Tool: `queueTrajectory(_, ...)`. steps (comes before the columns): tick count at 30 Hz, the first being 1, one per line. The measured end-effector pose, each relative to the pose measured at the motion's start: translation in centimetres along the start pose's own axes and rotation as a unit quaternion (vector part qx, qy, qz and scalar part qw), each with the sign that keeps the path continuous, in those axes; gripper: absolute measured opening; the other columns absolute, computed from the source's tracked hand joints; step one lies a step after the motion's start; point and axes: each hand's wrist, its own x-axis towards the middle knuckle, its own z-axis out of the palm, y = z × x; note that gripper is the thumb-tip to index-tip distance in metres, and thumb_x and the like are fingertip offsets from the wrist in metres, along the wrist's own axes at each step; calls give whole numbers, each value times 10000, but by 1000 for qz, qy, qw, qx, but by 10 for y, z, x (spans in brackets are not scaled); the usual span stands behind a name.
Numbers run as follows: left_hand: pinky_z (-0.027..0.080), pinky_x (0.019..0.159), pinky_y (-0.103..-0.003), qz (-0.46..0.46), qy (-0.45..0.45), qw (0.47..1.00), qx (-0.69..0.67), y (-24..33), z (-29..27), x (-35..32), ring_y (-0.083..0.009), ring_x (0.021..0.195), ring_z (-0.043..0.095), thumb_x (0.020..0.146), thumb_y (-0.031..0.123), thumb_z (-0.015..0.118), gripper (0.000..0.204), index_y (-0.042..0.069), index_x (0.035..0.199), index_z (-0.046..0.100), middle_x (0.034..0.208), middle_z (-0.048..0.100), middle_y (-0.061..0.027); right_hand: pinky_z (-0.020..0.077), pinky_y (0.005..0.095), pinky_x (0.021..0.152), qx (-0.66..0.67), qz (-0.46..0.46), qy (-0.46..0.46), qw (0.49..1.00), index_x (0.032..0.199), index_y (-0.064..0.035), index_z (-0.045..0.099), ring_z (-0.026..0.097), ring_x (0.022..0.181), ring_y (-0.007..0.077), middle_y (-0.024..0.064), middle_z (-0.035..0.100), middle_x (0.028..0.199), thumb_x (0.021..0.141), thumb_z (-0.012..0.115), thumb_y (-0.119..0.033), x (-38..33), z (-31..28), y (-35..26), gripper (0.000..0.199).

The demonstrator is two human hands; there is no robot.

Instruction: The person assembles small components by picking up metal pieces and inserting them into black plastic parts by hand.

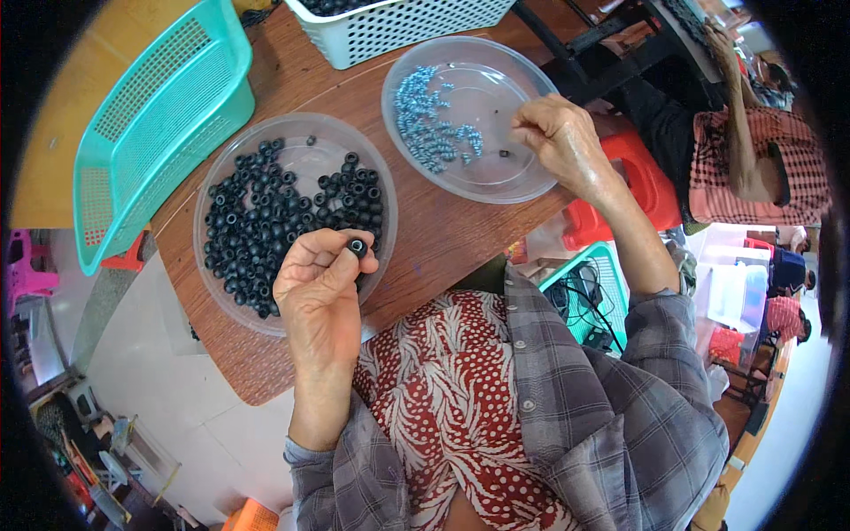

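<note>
My left hand (323, 292) is closed in a pinch over the left bowl's near edge. Between thumb and fingertips it holds a small round black part (358, 248) with a hole in its end. A round clear plastic bowl (310, 133) holds many such black parts (252, 208). My right hand (560, 137) is closed, fingers curled together, above the right side of a second clear bowl (496, 66). Whatever its fingertips may hold is hidden. Small bluish-silver metal pieces (429, 119), perhaps screws or springs, lie in that bowl's left half, with a dark bit (505, 153) near its lower rim.
Both bowls stand on a brown wooden table (434, 239). A teal basket (164, 133) is at the left, and a white perforated basket (398, 31) with black parts at the back. A red stool (629, 190) and a green basket with cables (589, 292) are at the right, near another person (753, 168).
</note>
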Motion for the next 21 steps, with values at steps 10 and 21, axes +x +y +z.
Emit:
queueTrajectory(10, 527, 734, -290, -13, 7, 1000, 12, -10, 8, -2, -200, 789, 626, 819, -59, 621, 119, -36, 934, 602, 961, 642, -191, 432, 437, 675, -64, -34, -108, 992, 764, -8, 595, 557, 770, 338, 144, 583, 733, 702, 701, -105, -14, 29, 4, 157)
queueTrajectory(21, 536, 730, -294, -26, 14, 999, 24, -13, 7, 0, -189, 814, 632, 810, -72, 618, 114, -42, 919, 604, 937, 660, -165, 460, 298, 666, 267, 59, -50, 960, 822, 12, 633, 583, 725, 191, 77, 610, 744, 786, 658, -41, -11, 12, -41, 69)
